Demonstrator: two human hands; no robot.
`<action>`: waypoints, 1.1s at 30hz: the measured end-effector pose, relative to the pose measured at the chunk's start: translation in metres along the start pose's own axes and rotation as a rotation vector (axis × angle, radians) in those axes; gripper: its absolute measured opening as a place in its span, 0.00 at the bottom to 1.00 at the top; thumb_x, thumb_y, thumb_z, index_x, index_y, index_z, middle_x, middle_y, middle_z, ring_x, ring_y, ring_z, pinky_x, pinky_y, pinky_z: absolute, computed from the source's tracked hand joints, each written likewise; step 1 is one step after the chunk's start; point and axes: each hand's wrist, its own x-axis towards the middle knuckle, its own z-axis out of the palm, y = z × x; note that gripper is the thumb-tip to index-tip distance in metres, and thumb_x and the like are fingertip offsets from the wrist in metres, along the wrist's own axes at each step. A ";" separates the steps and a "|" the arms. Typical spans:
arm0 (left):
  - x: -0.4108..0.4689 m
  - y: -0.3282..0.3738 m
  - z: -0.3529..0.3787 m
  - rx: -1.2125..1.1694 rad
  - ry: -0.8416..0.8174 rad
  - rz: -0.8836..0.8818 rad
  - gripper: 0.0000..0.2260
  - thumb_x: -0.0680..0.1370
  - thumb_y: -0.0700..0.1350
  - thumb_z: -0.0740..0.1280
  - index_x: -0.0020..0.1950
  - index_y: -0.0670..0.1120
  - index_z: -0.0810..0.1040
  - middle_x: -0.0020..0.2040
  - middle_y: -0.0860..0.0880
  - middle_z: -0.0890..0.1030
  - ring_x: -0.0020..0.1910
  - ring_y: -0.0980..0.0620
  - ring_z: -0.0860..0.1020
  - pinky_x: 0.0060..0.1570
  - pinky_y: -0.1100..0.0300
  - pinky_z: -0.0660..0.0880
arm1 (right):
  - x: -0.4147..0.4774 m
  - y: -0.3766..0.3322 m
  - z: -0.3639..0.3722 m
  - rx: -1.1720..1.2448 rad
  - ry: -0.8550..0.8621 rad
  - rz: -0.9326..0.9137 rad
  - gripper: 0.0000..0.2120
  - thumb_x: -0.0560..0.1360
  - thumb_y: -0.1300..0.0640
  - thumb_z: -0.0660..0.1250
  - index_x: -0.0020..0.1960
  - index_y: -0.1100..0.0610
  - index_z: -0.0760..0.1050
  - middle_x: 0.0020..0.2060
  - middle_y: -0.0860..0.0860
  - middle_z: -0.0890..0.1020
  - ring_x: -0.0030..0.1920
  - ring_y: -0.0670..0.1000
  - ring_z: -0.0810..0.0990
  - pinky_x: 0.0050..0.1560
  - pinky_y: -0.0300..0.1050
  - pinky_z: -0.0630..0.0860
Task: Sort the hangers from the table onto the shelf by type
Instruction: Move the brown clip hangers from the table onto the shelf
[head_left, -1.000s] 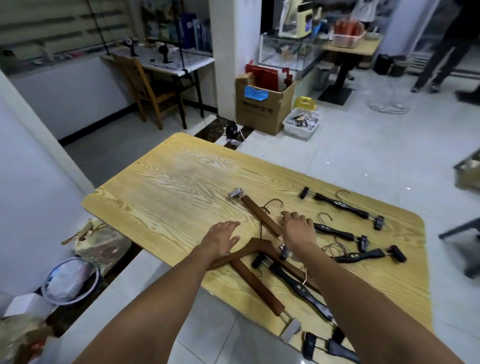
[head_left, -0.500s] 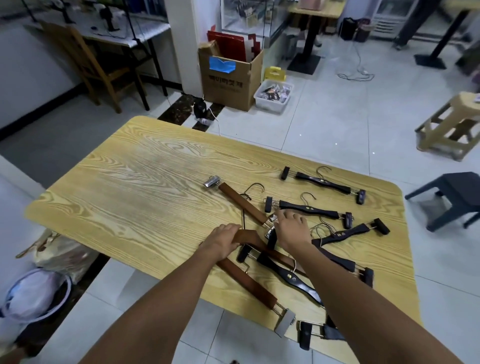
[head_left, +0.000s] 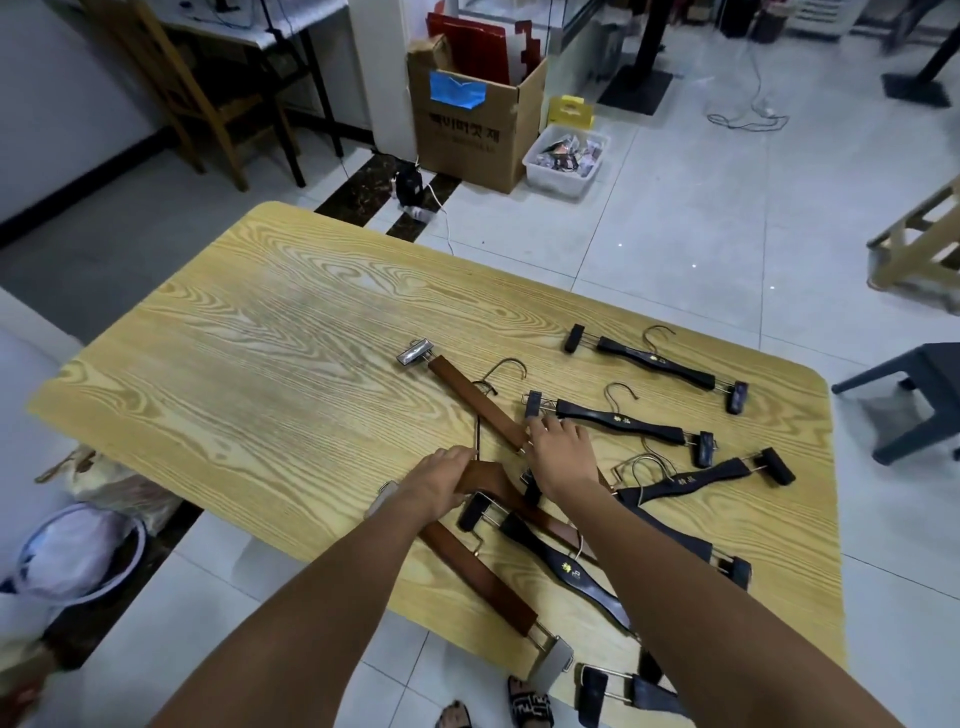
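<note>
hangers here look stiff, light and smooth (hooks and clips will likely snag in the pile), so grip the thick middle. left hand (head_left: 441, 480) curls its fingers (head_left: 457, 460) round a brown hanger (head_left: 491, 480) on the tabletop (head_left: 260, 389). right hand (head_left: 563, 460) lies fingers flat, close together, on a brown bar (head_left: 467, 395) beside black hangers (head_left: 621, 421).

Wood, gloss and metal on a grained worktop (head_left: 260, 389)
Worktop matt, pale wood grain; brown hangers (head_left: 467, 395) smooth stained wood, dull metal clips (head_left: 414, 352); black hangers (head_left: 654, 364) glossy, wire hooks (head_left: 506, 366); box (head_left: 467, 140) cardboard; floor (head_left: 675, 234) shiny tile.
</note>
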 end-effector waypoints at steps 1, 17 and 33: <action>0.001 0.001 0.002 0.008 -0.005 0.011 0.30 0.76 0.43 0.67 0.75 0.46 0.58 0.73 0.47 0.65 0.70 0.47 0.65 0.70 0.55 0.62 | 0.003 -0.001 0.001 0.002 -0.003 -0.007 0.21 0.80 0.55 0.59 0.72 0.56 0.62 0.68 0.56 0.70 0.69 0.59 0.66 0.69 0.54 0.61; 0.011 -0.003 0.014 0.030 0.065 0.076 0.26 0.77 0.43 0.66 0.73 0.47 0.62 0.67 0.48 0.68 0.65 0.49 0.66 0.64 0.58 0.64 | 0.034 -0.008 0.021 -0.045 -0.033 -0.045 0.20 0.77 0.61 0.62 0.68 0.59 0.63 0.58 0.56 0.77 0.57 0.57 0.79 0.54 0.48 0.73; -0.016 -0.017 -0.041 0.120 0.130 0.123 0.24 0.77 0.43 0.66 0.72 0.44 0.64 0.64 0.46 0.70 0.65 0.48 0.68 0.63 0.58 0.66 | 0.028 0.020 0.008 -0.073 -0.080 0.036 0.21 0.75 0.64 0.63 0.67 0.58 0.64 0.61 0.56 0.77 0.60 0.57 0.77 0.65 0.52 0.67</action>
